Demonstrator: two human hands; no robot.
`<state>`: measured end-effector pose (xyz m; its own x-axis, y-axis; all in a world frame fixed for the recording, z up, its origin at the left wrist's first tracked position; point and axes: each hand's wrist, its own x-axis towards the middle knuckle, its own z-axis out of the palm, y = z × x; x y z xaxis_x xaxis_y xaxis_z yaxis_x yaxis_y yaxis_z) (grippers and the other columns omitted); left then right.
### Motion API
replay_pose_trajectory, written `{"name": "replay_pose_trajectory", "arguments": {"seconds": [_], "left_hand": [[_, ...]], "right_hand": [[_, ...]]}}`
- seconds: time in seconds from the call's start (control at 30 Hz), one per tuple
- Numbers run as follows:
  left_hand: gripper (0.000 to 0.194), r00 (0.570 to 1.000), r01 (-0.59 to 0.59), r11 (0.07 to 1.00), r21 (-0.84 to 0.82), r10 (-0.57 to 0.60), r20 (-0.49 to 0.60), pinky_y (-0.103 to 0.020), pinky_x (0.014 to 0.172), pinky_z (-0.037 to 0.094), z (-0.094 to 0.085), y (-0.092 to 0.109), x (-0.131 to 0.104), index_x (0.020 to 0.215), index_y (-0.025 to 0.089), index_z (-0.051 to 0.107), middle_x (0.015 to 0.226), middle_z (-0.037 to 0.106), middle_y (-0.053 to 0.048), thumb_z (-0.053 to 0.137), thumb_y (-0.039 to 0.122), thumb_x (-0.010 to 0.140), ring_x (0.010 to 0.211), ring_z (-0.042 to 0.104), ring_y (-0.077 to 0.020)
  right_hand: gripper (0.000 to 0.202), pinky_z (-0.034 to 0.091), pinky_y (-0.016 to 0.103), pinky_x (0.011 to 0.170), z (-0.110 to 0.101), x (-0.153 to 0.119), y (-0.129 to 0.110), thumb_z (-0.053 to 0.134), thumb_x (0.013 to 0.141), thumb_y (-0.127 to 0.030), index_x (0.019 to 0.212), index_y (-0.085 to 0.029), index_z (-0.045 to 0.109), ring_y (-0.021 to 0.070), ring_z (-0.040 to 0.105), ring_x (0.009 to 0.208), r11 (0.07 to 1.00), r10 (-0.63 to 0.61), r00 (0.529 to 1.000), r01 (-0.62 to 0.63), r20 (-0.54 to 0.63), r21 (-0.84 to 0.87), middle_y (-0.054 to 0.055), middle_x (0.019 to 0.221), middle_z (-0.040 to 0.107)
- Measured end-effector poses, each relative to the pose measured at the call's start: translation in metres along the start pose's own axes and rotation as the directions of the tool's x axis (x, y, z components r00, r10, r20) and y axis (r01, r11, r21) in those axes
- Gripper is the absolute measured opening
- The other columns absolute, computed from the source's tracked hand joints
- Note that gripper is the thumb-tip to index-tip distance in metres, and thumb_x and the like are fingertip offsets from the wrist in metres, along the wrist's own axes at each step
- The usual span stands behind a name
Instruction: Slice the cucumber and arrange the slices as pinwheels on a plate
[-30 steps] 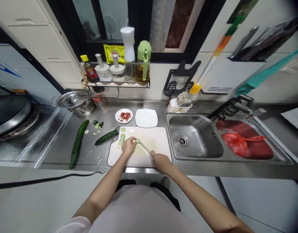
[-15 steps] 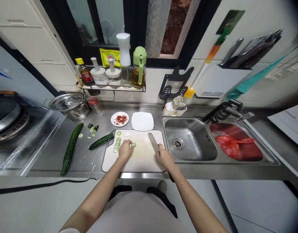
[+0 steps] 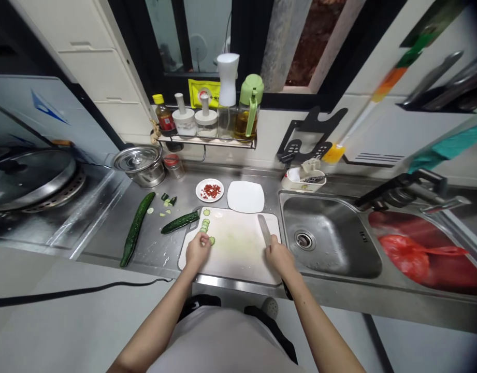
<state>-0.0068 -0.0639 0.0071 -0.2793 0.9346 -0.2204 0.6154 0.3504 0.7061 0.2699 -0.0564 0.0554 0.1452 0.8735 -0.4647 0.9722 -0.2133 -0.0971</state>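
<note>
My left hand (image 3: pixel 198 252) is over the left part of the white cutting board (image 3: pixel 238 259), fingers bent together at a cucumber slice (image 3: pixel 212 241). A row of cucumber slices (image 3: pixel 205 224) runs up the board just beyond the fingertips, which partly cover its lower end. In my right hand (image 3: pixel 279 256) is a kitchen knife (image 3: pixel 263 228), gripped by the handle, its blade low over the board's right side and pointing away from me. A cut cucumber (image 3: pixel 179 223) rests with one end at the board's left edge. Farther left lies a long whole cucumber (image 3: pixel 138 228).
Behind the board are a plate of red pieces (image 3: pixel 198 190) and a white square plate (image 3: pixel 246 197). Cucumber scraps (image 3: pixel 168 201) lie left of them. A lidded pot (image 3: pixel 145 168) stands back left. On the right is a steel sink (image 3: pixel 331 238) with a red bag (image 3: pixel 405 256) in its second basin.
My left hand has drawn the loose cucumber slice leftward, close to the row. The knife stays in my right hand at the board's right side. The camera view has swung left.
</note>
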Motion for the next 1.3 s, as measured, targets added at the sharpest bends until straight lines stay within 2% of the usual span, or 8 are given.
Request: {"name": "replay_pose_trajectory", "arguments": {"seconds": [0.13, 0.3, 0.47, 0.63, 0.83, 1.0, 1.13, 1.3], "left_hand": [[0.009, 0.995, 0.081, 0.993, 0.089, -0.075, -0.065, -0.025, 0.066, 0.038, -0.018, -0.022, -0.002, 0.09, 0.024, 0.06, 0.084, 0.069, 0.001, 0.056, 0.029, 0.083, 0.075, 0.062, -0.0164], [0.014, 0.993, 0.071, 0.958, 0.277, -0.041, -0.111, -0.03, 0.068, 0.039, -0.018, -0.026, -0.001, 0.094, 0.025, 0.063, 0.097, 0.068, -0.004, 0.053, 0.026, 0.084, 0.085, 0.062, -0.0225], [0.024, 0.984, -0.058, 0.946, 0.319, 0.109, -0.143, -0.035, 0.083, 0.042, -0.017, -0.007, 0.009, 0.105, 0.023, 0.065, 0.109, 0.065, -0.009, 0.052, 0.028, 0.086, 0.1, 0.059, -0.0253], [0.031, 0.969, -0.148, 0.886, 0.439, 0.219, -0.115, -0.042, 0.092, 0.037, -0.022, 0.035, 0.038, 0.116, 0.026, 0.064, 0.12, 0.063, -0.01, 0.049, 0.032, 0.089, 0.111, 0.053, -0.0297], [0.038, 0.981, -0.145, 0.789, 0.597, 0.193, -0.017, -0.047, 0.094, 0.031, -0.017, 0.076, 0.083, 0.123, 0.023, 0.062, 0.121, 0.064, -0.014, 0.042, 0.021, 0.091, 0.116, 0.048, -0.0316], [0.039, 0.99, -0.136, 0.709, 0.692, 0.119, 0.072, -0.047, 0.095, 0.027, -0.01, 0.077, 0.104, 0.106, 0.018, 0.071, 0.115, 0.067, -0.016, 0.037, 0.009, 0.088, 0.113, 0.048, -0.0291], [0.038, 0.981, -0.182, 0.678, 0.712, 0.17, 0.089, -0.048, 0.095, 0.026, -0.01, 0.066, 0.11, 0.103, 0.016, 0.071, 0.11, 0.068, -0.017, 0.037, 0.009, 0.087, 0.112, 0.049, -0.0307], [0.034, 0.968, -0.229, 0.719, 0.656, 0.237, 0.079, -0.05, 0.094, 0.027, -0.01, 0.065, 0.112, 0.106, 0.015, 0.067, 0.102, 0.07, -0.019, 0.041, 0.01, 0.085, 0.106, 0.054, -0.0322]], "right_hand": [[0.033, 0.041, 0.031, 0.073, 0.0, 0.0, -0.002, 0.035, 0.092, -0.018, 0.124, -0.014, 0.042, 0.0255, 0.067, 0.095, 1.0, -0.012, 1.0, 0.012, 0.004, -0.008, 0.017, 0.101, 0.069], [0.032, 0.04, 0.031, 0.072, 0.002, 0.001, 0.0, 0.035, 0.092, -0.019, 0.123, -0.014, 0.043, 0.026, 0.067, 0.094, 1.0, -0.022, 1.0, 0.022, -0.003, -0.018, 0.017, 0.1, 0.069], [0.031, 0.041, 0.031, 0.073, 0.002, 0.002, 0.0, 0.035, 0.092, -0.018, 0.122, -0.014, 0.043, 0.0259, 0.067, 0.094, 1.0, -0.015, 1.0, 0.015, 0.01, -0.022, 0.017, 0.1, 0.069], [0.032, 0.042, 0.031, 0.074, 0.002, 0.002, -0.001, 0.035, 0.092, -0.019, 0.123, -0.014, 0.042, 0.0261, 0.067, 0.095, 1.0, -0.02, 0.999, 0.02, 0.025, -0.009, 0.017, 0.099, 0.068], [0.033, 0.043, 0.032, 0.073, 0.005, 0.005, -0.001, 0.034, 0.092, -0.019, 0.124, -0.014, 0.042, 0.0268, 0.067, 0.093, 1.0, -0.015, 1.0, 0.015, 0.01, -0.018, 0.018, 0.099, 0.068], [0.032, 0.043, 0.032, 0.074, 0.004, 0.006, -0.003, 0.035, 0.092, -0.02, 0.123, -0.014, 0.042, 0.0263, 0.067, 0.094, 1.0, -0.013, 1.0, 0.013, 0.024, -0.001, 0.017, 0.098, 0.069], [0.033, 0.042, 0.032, 0.076, 0.0, 0.004, -0.005, 0.035, 0.093, -0.02, 0.124, -0.014, 0.043, 0.027, 0.067, 0.097, 1.0, -0.012, 0.999, 0.012, 0.04, -0.005, 0.018, 0.101, 0.068], [0.034, 0.043, 0.032, 0.075, -0.001, 0.0, -0.006, 0.036, 0.092, -0.018, 0.125, -0.014, 0.042, 0.0271, 0.067, 0.096, 1.0, -0.009, 1.0, 0.009, 0.023, -0.013, 0.018, 0.102, 0.068]]}}
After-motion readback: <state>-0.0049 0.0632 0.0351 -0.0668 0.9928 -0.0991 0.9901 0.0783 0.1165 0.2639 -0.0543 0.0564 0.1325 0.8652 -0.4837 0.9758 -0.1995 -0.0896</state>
